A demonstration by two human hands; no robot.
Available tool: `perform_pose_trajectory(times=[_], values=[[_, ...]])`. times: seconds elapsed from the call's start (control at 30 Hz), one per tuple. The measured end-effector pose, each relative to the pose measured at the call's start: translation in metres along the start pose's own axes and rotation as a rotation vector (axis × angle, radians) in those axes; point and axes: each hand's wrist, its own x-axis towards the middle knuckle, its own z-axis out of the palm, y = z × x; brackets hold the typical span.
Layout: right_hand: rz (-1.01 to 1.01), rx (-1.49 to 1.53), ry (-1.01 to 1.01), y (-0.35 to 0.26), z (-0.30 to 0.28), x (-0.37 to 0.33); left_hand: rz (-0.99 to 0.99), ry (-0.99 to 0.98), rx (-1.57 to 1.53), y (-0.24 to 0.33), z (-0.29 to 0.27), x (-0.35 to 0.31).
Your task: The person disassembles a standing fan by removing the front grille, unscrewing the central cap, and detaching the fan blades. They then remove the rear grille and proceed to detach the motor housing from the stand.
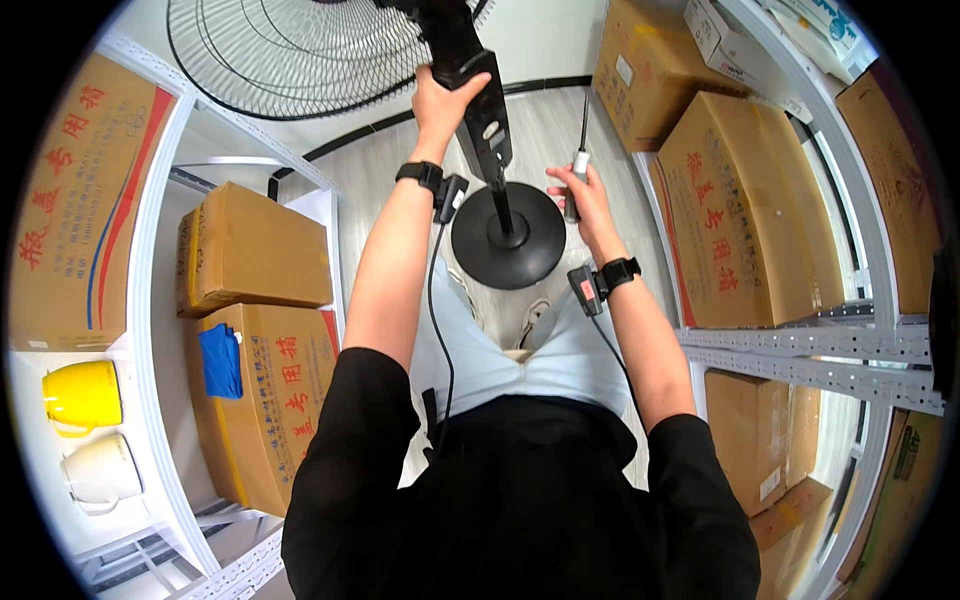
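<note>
A black pedestal fan stands ahead of me, its wire grille [290, 50] at the upper left and its round base [510, 262] on the floor. My left hand [440, 108] is closed around the fan's black column [487, 125] just below the head, thumb stretched across its front. To the right of the column, my right hand [590, 200] grips a screwdriver [582, 160] by its grey and white handle. The screwdriver's long dark shaft points up and away, apart from the fan. Each wrist wears a black strap with a small cabled device.
White metal shelving [160, 230] on the left holds cardboard boxes [265, 250], a folded blue cloth [221, 360], a yellow mug [82, 397] and a white mug [103, 470]. More large boxes [745, 210] and a metal rack [800, 342] flank me on the right. A wall closes the far end.
</note>
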Motion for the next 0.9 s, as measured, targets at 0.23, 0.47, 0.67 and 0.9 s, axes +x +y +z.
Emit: perform_pose_trajectory(times=[0.23, 0.47, 0.67, 0.9], values=[[-0.042, -0.085, 0.012, -0.026, -0.024, -0.017, 0.028, 0.033, 0.027, -0.014, 0.009, 0.019], [-0.044, -0.094, 0.058, -0.033, -0.038, -0.02, -0.088, 0.103, 0.107, 0.003, 0.027, 0.021], [-0.044, -0.178, -0.053, -0.055, 0.0, 0.006, -0.112, 0.095, 0.179, 0.032, 0.047, -0.006], [-0.33, -0.208, -0.062, -0.102, 0.06, 0.032, -0.023, -0.039, 0.099, 0.039, 0.032, -0.03]])
